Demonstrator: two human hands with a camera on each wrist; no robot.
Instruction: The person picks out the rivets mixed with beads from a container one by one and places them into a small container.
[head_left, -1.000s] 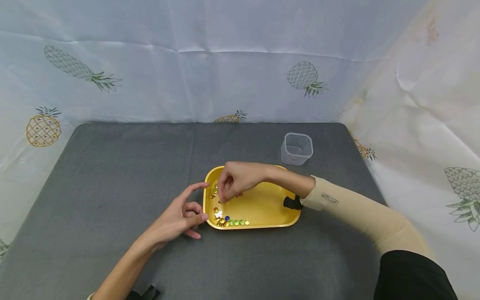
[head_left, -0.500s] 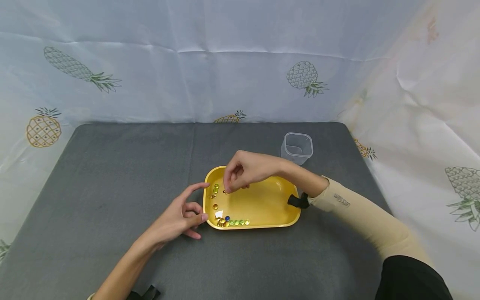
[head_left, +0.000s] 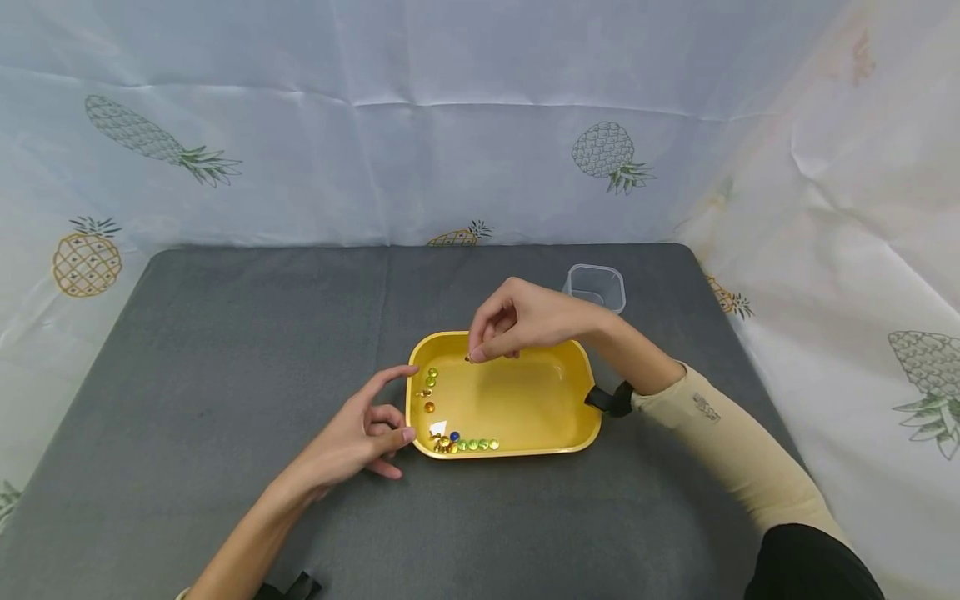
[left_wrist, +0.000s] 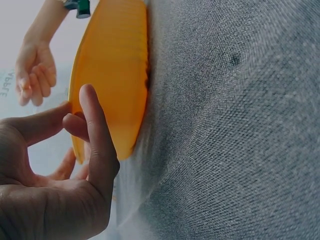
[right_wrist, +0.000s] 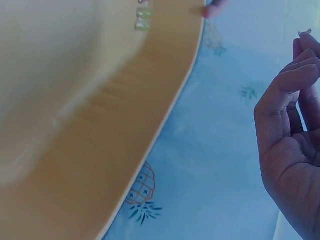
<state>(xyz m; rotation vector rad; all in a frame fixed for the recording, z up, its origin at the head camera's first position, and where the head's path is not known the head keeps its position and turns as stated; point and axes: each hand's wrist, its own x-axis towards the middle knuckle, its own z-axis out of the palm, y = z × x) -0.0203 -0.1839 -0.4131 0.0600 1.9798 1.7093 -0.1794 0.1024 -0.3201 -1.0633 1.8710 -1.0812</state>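
My left hand (head_left: 352, 437) holds the left end of a yellow tray (head_left: 517, 408), fingertip and thumb at its rim. Also in the left wrist view, the thumb and fingers are bent at the tray's edge. Raised over the tray's back rim, my right hand (head_left: 528, 317) pinches a small gold-brown piece (head_left: 468, 359). In the right wrist view this shiny piece (right_wrist: 306, 33) pokes out at the fingertips, too small to tell its kind. Inside the tray lie small round green beads (head_left: 473, 445), a blue bead (head_left: 454, 437) and several gold pieces (head_left: 430, 407), mostly along the left and front walls.
A clear plastic container (head_left: 607, 292) stands behind the tray, partly hidden by my right hand and wrist. Grey cloth (head_left: 262, 333) covers the table. Pineapple-print curtains (head_left: 480, 125) hang at the back and sides.
From low in the tray's left part, my right hand has lifted and moved back and right with the small gold-brown piece, toward the clear container. My left hand stays at the rim.
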